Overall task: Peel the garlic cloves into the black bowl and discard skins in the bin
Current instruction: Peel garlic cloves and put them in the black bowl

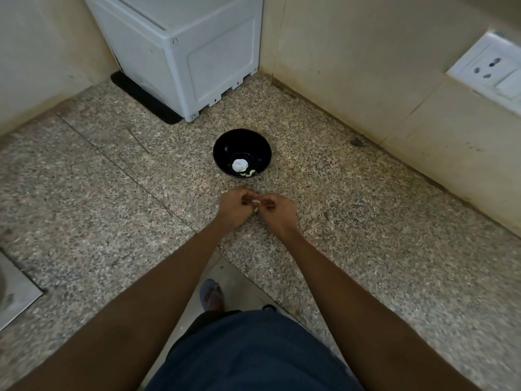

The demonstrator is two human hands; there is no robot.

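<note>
The black bowl stands on the speckled granite counter, just beyond my hands. Inside it lie a white garlic bulb and a few peeled cloves. My left hand and my right hand meet over the counter in front of the bowl. Between their fingertips both pinch a small white garlic clove, mostly hidden by the fingers. No bin is in view.
A white appliance on a black mat fills the back corner. Tiled walls close the counter at the back and right, with a socket plate on the right wall. A steel sink edge shows at the left.
</note>
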